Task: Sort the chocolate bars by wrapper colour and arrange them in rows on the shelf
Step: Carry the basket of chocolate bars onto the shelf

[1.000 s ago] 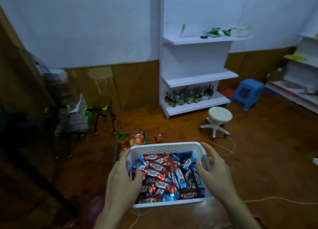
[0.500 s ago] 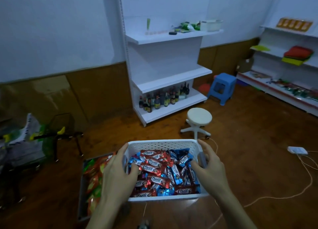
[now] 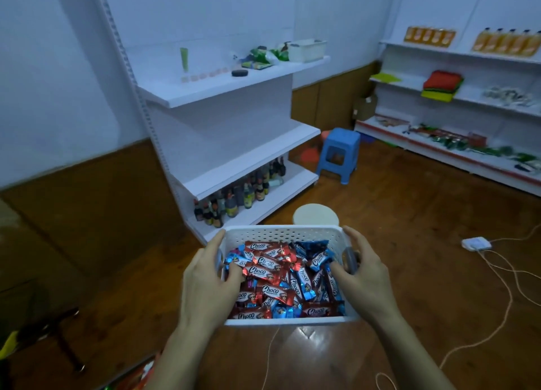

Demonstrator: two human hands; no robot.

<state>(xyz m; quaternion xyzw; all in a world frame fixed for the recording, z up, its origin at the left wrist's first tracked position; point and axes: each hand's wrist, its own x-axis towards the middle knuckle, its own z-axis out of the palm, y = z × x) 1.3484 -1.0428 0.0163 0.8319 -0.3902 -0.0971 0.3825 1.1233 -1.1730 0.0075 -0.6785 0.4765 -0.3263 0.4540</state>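
The wooden floor (image 3: 409, 257) is stretching across the room. A white shelf unit (image 3: 248, 152) is standing ahead against the wall, and long wall shelving (image 3: 468, 102) is running along the right side. A blue plastic stool (image 3: 339, 152) is sitting just beside the shelf unit's right end. A round white stool (image 3: 316, 214) is standing between that unit and the white perforated basket (image 3: 281, 231), and the basket's far rim is hiding part of its seat. Red and blue chocolate bars (image 3: 278, 275) are lying jumbled inside the basket. The left hand (image 3: 205, 284) is holding the left wall, its grip pinching it with the thumb inside and the fingers outside. The right hand (image 3: 363, 278) is gripping the right wall likewise. Dark bottles (image 3: 237, 196) are crowding the unit's bottom shelf. A white power adapter (image 3: 476, 243) is lying on the floor at right, trailing cords.
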